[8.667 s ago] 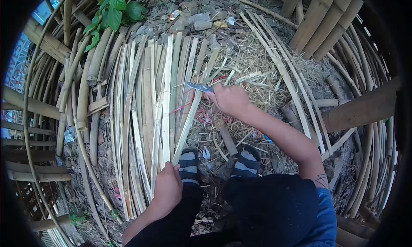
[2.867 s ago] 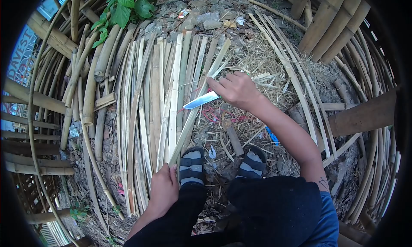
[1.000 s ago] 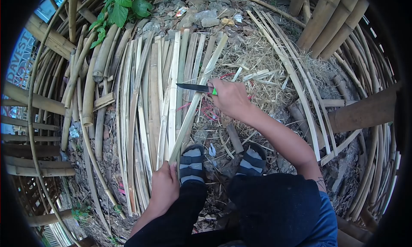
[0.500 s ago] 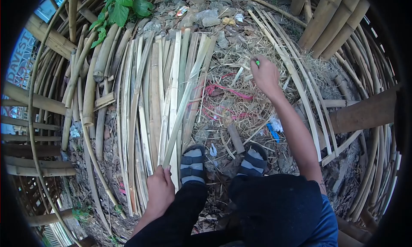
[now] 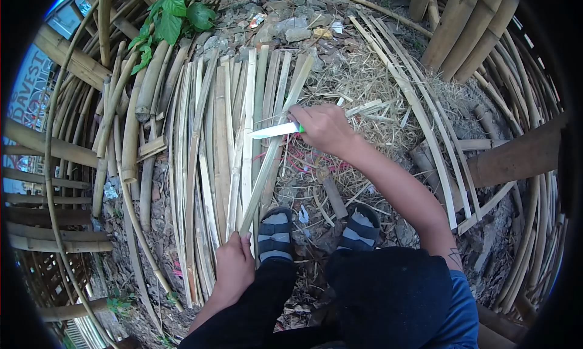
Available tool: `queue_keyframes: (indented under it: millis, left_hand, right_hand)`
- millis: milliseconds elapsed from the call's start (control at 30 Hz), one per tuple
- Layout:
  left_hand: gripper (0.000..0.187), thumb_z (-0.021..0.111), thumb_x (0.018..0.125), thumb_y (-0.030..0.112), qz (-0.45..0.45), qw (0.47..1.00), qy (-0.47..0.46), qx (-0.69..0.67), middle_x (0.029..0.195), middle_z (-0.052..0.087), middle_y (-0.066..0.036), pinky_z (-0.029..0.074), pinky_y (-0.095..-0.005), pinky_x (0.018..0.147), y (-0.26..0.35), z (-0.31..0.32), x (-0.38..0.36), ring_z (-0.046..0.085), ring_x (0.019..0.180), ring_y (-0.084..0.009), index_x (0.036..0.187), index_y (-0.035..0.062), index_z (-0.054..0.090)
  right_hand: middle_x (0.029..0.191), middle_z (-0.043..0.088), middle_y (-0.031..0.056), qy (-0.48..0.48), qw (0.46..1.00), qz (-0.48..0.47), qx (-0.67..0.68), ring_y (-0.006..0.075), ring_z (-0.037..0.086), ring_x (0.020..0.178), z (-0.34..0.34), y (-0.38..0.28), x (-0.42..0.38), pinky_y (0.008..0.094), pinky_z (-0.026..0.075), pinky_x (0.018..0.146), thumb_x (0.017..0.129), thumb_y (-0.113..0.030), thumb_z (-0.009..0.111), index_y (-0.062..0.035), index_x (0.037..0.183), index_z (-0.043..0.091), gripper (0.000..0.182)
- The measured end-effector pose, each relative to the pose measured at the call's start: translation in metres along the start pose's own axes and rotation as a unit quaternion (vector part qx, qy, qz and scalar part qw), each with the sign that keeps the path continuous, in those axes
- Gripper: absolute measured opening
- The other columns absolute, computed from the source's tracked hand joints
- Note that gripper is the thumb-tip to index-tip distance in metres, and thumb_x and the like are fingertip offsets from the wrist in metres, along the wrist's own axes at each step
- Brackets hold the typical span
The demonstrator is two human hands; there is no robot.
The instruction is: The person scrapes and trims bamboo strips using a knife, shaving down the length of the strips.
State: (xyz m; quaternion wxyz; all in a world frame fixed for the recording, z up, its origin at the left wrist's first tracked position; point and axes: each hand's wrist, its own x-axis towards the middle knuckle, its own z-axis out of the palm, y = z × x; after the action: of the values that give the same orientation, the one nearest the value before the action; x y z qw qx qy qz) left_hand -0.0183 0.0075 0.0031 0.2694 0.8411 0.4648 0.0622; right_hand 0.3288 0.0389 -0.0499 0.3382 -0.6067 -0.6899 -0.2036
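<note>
A long split bamboo strip [image 5: 262, 182] slants up and to the right, its near end pinched in my left hand [image 5: 235, 265]. My right hand [image 5: 326, 129] is closed round the green handle of a knife [image 5: 274, 130]. The bright blade points left and lies across the upper part of the strip. Whether its edge touches the strip I cannot tell. Beneath and to the left, many bamboo strips [image 5: 200, 149] lie side by side on the ground.
Dry shavings [image 5: 376, 136] and pink string [image 5: 303, 162] cover the ground right of the strips. Long strips [image 5: 419, 106] lie further right. Bamboo poles [image 5: 516, 161] stand at the right, others at the left. My sandalled feet are below the shavings.
My right hand has moved left and down from the shavings, bringing the knife blade over the strip. My left hand has shifted slightly right, still on the strip's end.
</note>
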Motion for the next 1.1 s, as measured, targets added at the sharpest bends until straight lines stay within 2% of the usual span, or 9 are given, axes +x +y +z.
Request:
queue_keyframes:
  millis: [100,167,267,400,467,667,800,867,1100]
  left_hand:
    - [0.028,0.054,0.101,0.013,0.014,1.000,0.001,0.008,0.058,0.055,-0.027,0.044,-0.0535,0.054,-0.002,0.000,-0.001,0.059,0.057,-0.0477,0.079,-0.0043,0.053]
    - [0.029,0.054,0.101,0.014,0.012,1.000,0.003,0.011,0.058,0.055,-0.027,0.044,-0.0536,0.054,-0.001,0.000,-0.002,0.059,0.058,-0.0479,0.078,-0.0043,0.053]
    - [0.030,0.054,0.101,0.015,0.008,1.000,0.007,0.014,0.059,0.056,-0.026,0.044,-0.0523,0.054,-0.002,0.001,-0.002,0.059,0.058,-0.0468,0.079,-0.0047,0.055]
    - [0.032,0.054,0.102,0.016,0.003,1.000,0.005,0.015,0.060,0.056,-0.026,0.043,-0.0514,0.054,-0.003,-0.001,-0.002,0.059,0.057,-0.0460,0.079,-0.0051,0.056]
    - [0.032,0.054,0.102,0.016,0.001,1.000,0.005,0.010,0.060,0.056,-0.026,0.043,-0.0515,0.054,-0.004,0.001,-0.002,0.059,0.057,-0.0463,0.078,-0.0052,0.056]
    - [0.032,0.054,0.102,0.017,0.004,1.000,0.006,0.015,0.059,0.055,-0.027,0.042,-0.0521,0.054,-0.003,0.000,-0.002,0.057,0.057,-0.0469,0.078,-0.0053,0.055]
    - [0.032,0.054,0.102,0.017,0.009,1.000,0.006,0.008,0.059,0.055,-0.027,0.042,-0.0525,0.054,-0.004,0.001,-0.003,0.057,0.057,-0.0473,0.079,-0.0052,0.055]
    - [0.032,0.054,0.102,0.017,0.005,1.000,0.004,0.009,0.059,0.055,-0.027,0.042,-0.0526,0.054,-0.003,-0.001,-0.003,0.057,0.057,-0.0474,0.079,-0.0052,0.055]
    - [0.032,0.054,0.102,0.017,0.007,1.000,0.003,0.016,0.059,0.054,-0.028,0.042,-0.0535,0.055,-0.002,-0.001,-0.003,0.057,0.057,-0.0480,0.078,-0.0051,0.054]
  right_hand:
    - [0.066,0.064,0.0081,0.009,1.000,-0.009,-0.008,0.0257,0.066,0.059,-0.004,-0.004,0.001,0.0381,0.050,0.052,0.078,-0.016,0.076,-0.0065,0.091,0.061,0.022]
    - [0.068,0.065,0.0087,-0.074,0.993,0.086,0.018,0.0276,0.066,0.059,-0.004,-0.007,0.002,0.0391,0.050,0.052,0.081,-0.017,0.075,-0.0058,0.096,0.058,0.026]
    - [0.064,0.064,0.0101,-0.076,0.995,0.063,0.022,0.0297,0.066,0.057,-0.012,-0.008,0.005,0.0394,0.051,0.050,0.085,-0.020,0.068,-0.0042,0.089,0.056,0.020]
    - [0.065,0.064,0.0085,-0.049,0.996,0.074,-0.005,0.0269,0.066,0.056,-0.020,-0.005,0.006,0.0383,0.051,0.048,0.087,-0.019,0.066,-0.0031,0.091,0.056,0.020]
    - [0.065,0.063,0.0063,-0.062,0.995,0.030,-0.077,0.0231,0.067,0.056,-0.024,-0.004,0.005,0.0364,0.051,0.048,0.086,-0.015,0.063,-0.0034,0.089,0.056,0.014]
    - [0.064,0.062,0.0046,-0.020,0.994,-0.058,-0.085,0.0213,0.066,0.055,-0.011,0.000,0.004,0.0350,0.052,0.049,0.082,-0.010,0.060,-0.0046,0.086,0.056,0.007]
    - [0.065,0.062,0.0057,-0.030,0.998,-0.012,-0.045,0.0215,0.066,0.055,-0.010,-0.001,0.003,0.0353,0.052,0.049,0.083,-0.010,0.060,-0.0049,0.085,0.056,0.007]
    - [0.067,0.064,0.0077,-0.053,0.997,0.047,-0.034,0.0262,0.065,0.057,-0.013,-0.001,0.002,0.0360,0.051,0.051,0.074,-0.011,0.071,-0.0044,0.095,0.059,0.025]
    - [0.066,0.063,0.0054,-0.026,0.994,0.007,-0.106,0.0219,0.065,0.057,-0.018,-0.001,0.000,0.0344,0.051,0.051,0.073,-0.015,0.074,-0.0034,0.100,0.060,0.033]
